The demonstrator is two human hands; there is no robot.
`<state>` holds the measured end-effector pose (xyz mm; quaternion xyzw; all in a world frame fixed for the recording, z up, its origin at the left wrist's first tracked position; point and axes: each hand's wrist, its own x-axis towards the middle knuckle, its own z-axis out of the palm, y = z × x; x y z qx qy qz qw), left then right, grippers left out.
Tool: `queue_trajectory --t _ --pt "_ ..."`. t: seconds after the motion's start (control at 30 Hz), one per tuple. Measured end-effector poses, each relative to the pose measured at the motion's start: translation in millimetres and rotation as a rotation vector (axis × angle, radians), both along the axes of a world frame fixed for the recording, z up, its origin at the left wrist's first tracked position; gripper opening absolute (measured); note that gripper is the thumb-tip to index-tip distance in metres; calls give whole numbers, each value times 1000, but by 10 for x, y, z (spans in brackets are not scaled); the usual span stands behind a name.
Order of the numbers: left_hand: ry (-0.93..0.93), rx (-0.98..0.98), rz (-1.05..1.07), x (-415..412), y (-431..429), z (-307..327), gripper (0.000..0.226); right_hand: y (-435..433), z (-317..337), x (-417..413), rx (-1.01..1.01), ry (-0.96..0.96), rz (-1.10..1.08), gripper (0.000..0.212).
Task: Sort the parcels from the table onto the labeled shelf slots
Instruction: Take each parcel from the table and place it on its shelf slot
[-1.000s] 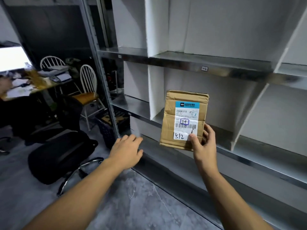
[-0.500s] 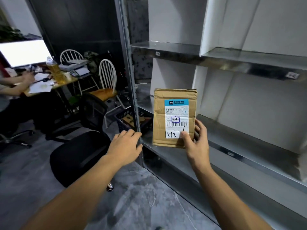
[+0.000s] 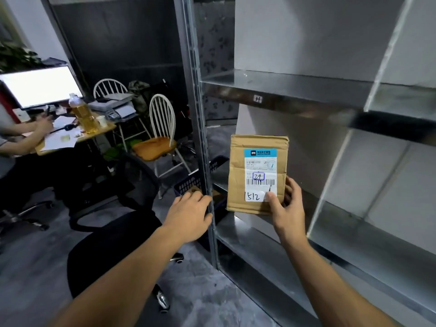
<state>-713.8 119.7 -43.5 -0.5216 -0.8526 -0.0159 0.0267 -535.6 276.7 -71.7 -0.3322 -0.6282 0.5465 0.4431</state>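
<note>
A: what's the wearer got on, head view?
B: nothing over the arms. left hand [image 3: 188, 215] and right hand [image 3: 286, 208] are bare. left forearm [image 3: 132, 277] and right forearm [image 3: 335, 282] are bare down to the bottom frame edge.
A: fingers [image 3: 200, 200]?
B: plain. right thumb [image 3: 272, 201] has a short, unpainted nail.

Dim, soft-focus, edge-warped; glaring monitor [image 3: 41, 88] left.
</note>
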Motion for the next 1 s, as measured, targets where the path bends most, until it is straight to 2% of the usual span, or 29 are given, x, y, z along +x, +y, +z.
queue_trajectory --t 0.33,0.47,0.67,0.87,1.0 --pt "-31 -45 -180 -1068 827 -287 49 714 -339 -1013 -84 -103 -230 57" --pt "-40 -55 -319 -1493 1140 -357 50 873 -430 -1423 -123 -125 -339 53" --pt "-97 -68 -494 -1952 1463 -472 51 1007 -567 -1812 -156 -151 -451 60" --pt "-164 -107 -595 -2163 1547 -658 50 1025 -817 -1945 -150 -302 -429 74" --pt "-187 -118 -610 -2212 1580 -687 51 952 -956 -1942 -225 -328 -412 68"
